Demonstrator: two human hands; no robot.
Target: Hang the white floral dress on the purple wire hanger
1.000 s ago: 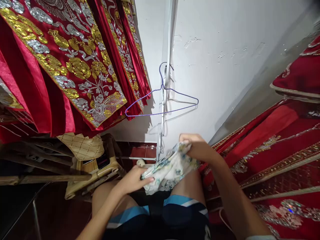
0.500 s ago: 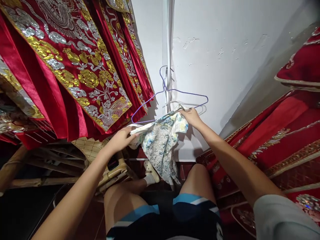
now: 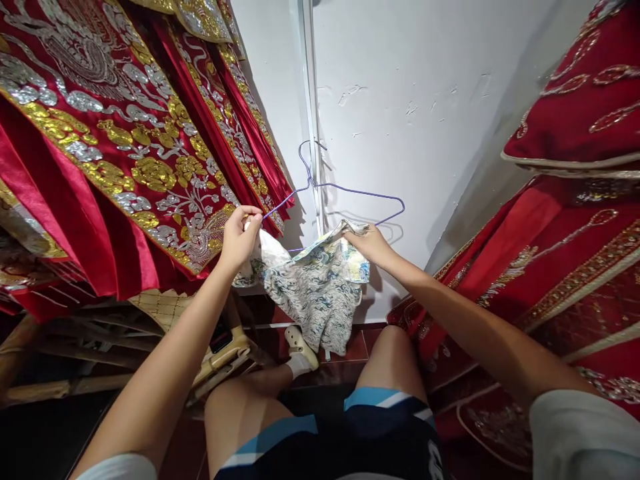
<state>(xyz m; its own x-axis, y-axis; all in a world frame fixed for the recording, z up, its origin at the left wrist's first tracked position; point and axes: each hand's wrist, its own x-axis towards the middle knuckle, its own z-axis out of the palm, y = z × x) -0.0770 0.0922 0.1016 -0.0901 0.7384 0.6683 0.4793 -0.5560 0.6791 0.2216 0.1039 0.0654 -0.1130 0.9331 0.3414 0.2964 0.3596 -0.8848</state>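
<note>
A purple wire hanger [image 3: 357,191] hangs by its hook at the wall pipe, its left end at my left hand and its lower bar partly behind cloth. Against it lies a white garment with a blue, green and yellow floral print [image 3: 315,287], its lower part hanging down. My left hand [image 3: 241,240] is closed at the garment's left edge, fingers pinched by the hanger's left corner. At the garment's upper right edge, my right hand [image 3: 367,243] grips the cloth, just below the hanger's right arm.
Red costumes with gold and silver embroidery [image 3: 155,173] hang on the left, and more red garments [image 3: 565,253] on the right. Below left is a bamboo chair [image 3: 225,350]. A pale shoe [image 3: 300,347] rests on the red-tiled floor between my knees.
My left hand has moved up and left to the hanger's left corner, drawing the garment's left edge up. The garment spreads wider. The view has shifted slightly right.
</note>
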